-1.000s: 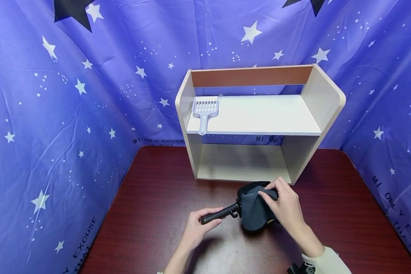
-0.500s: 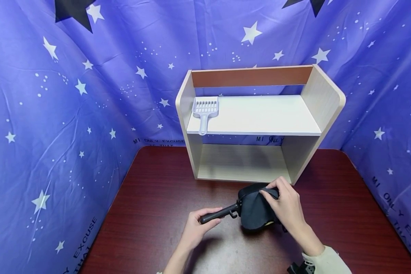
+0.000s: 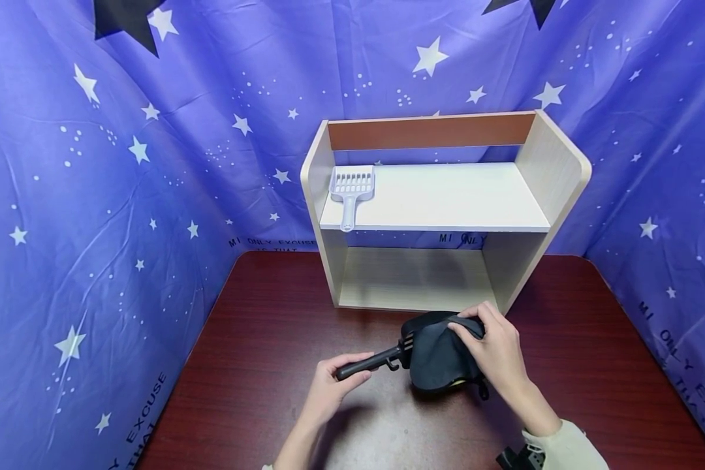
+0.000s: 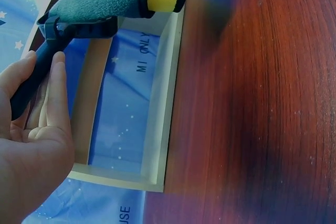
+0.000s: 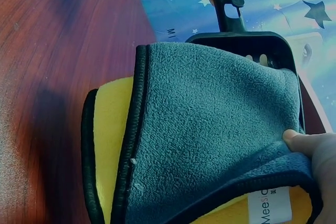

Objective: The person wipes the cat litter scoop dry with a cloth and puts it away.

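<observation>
My left hand (image 3: 326, 389) grips the handle of a black litter scoop (image 3: 364, 363) between thumb and fingers, seen also in the left wrist view. A grey-green cleaning cloth (image 3: 437, 360) with a yellow underside and black edging lies draped over the scoop's head, covering most of it. Pinching the cloth near its far right end is my right hand (image 3: 496, 349). In the right wrist view, the scoop's rim (image 5: 247, 36) and a couple of slots show beyond the folded cloth (image 5: 210, 108), which bears a white label. The scoop is tilted, above the table.
A pale two-tier shelf (image 3: 564, 163) stands at the back of the dark red table (image 3: 270, 313). On its upper board, at the left, lies a light-coloured slotted scoop (image 3: 350, 189). Blue star-printed curtains (image 3: 170, 150) surround the table.
The left hand and black scoop have shifted slightly left, uncovering a few slots near the handle. The right hand, still pinching the cloth, has moved slightly right.
</observation>
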A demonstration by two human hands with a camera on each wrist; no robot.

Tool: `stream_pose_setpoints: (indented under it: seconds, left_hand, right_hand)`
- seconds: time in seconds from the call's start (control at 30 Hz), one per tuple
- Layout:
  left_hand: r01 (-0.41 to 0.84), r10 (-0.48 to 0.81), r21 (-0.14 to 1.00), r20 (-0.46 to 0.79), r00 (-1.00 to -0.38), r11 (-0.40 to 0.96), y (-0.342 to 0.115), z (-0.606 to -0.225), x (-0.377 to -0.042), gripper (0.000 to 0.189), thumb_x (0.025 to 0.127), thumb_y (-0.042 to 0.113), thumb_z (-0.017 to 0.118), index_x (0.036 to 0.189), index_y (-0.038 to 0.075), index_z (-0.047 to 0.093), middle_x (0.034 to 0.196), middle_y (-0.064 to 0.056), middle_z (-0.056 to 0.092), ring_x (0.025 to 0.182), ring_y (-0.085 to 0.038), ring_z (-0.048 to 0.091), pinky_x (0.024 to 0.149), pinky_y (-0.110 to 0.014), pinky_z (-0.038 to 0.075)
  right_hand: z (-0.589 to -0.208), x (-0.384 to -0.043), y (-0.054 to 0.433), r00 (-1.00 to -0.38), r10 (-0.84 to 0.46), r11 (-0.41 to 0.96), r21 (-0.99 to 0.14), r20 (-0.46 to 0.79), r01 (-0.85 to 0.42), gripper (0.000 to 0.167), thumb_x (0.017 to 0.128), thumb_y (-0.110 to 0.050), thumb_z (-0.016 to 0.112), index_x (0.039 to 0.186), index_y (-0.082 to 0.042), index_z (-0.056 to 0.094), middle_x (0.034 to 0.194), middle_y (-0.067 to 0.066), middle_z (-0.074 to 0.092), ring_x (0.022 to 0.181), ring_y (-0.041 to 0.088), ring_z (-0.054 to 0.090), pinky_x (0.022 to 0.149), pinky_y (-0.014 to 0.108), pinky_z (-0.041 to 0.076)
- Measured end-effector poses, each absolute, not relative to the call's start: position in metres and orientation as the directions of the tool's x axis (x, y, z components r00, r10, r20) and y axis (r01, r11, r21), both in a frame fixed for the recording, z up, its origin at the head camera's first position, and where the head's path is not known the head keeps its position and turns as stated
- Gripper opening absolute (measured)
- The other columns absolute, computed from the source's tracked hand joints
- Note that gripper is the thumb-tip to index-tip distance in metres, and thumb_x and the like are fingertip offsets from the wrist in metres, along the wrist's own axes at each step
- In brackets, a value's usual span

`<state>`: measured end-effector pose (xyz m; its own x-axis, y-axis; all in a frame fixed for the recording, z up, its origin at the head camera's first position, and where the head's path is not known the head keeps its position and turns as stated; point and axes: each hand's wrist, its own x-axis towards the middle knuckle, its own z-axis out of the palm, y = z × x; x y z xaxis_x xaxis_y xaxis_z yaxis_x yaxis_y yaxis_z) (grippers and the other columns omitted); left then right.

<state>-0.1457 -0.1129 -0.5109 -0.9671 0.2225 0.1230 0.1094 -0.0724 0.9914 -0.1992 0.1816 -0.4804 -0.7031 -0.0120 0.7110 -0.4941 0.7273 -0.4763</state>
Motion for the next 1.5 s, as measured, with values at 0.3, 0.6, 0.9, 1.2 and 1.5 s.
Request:
stream_pose_setpoints:
  seconds: [0.3,0.6,0.9,1.2,1.5]
  left_hand:
    - [0.085,0.217,0.994,0.098,-0.971,-0.068,-0.117,-0.511,-0.146,0.036,0.087,-0.001,0.071,0.120,-0.013,0.064,0.111,-0.035,0.067,0.094,-0.002,0.070,0.082,-0.015,0.058]
    - [0.089,0.203,0.994,0.100,-0.974,-0.063,-0.122,-0.513,-0.147,0.035,0.088,-0.003,0.070,0.120,-0.013,0.064,0.108,-0.032,0.069,0.092,-0.001,0.070,0.080,-0.014,0.058]
    - [0.095,0.175,0.995,0.101,-0.979,-0.043,-0.128,-0.512,-0.149,0.034,0.088,-0.001,0.071,0.119,-0.011,0.065,0.107,-0.030,0.071,0.092,-0.001,0.070,0.082,-0.017,0.059]
    - [0.063,0.150,0.997,0.070,-0.986,-0.052,-0.133,-0.512,-0.151,0.034,0.088,0.000,0.071,0.120,-0.011,0.065,0.105,-0.020,0.075,0.093,-0.005,0.072,0.084,-0.020,0.060]
    - [0.028,0.136,0.994,0.042,-0.990,-0.102,-0.137,-0.509,-0.154,0.037,0.090,0.002,0.070,0.123,-0.013,0.062,0.103,-0.014,0.077,0.094,-0.006,0.072,0.087,-0.023,0.060]
  right_hand:
    - [-0.481,-0.200,0.186,-0.721,-0.021,0.732,-0.481,0.693,-0.483,0.028,0.068,-0.008,0.090,0.088,-0.012,0.070,0.083,0.000,0.071,0.079,0.017,0.067,0.074,0.025,0.048]
    - [-0.481,-0.200,0.192,-0.716,-0.020,0.732,-0.477,0.698,-0.486,0.026,0.069,-0.009,0.090,0.088,-0.013,0.073,0.085,0.001,0.075,0.080,0.017,0.070,0.080,0.006,0.044]
    - [-0.480,-0.201,0.198,-0.717,-0.013,0.749,-0.469,0.697,-0.469,0.023,0.070,-0.008,0.089,0.087,-0.014,0.074,0.083,0.001,0.075,0.079,0.018,0.070,0.077,0.011,0.046]
    - [-0.480,-0.202,0.205,-0.707,-0.004,0.761,-0.456,0.707,-0.461,0.023,0.070,-0.006,0.088,0.087,-0.013,0.075,0.080,0.002,0.074,0.077,0.018,0.069,0.071,0.029,0.049]
    - [-0.479,-0.204,0.210,-0.691,0.006,0.773,-0.441,0.723,-0.455,0.020,0.072,-0.004,0.087,0.087,-0.011,0.075,0.079,0.003,0.074,0.074,0.019,0.069,0.069,0.032,0.048]
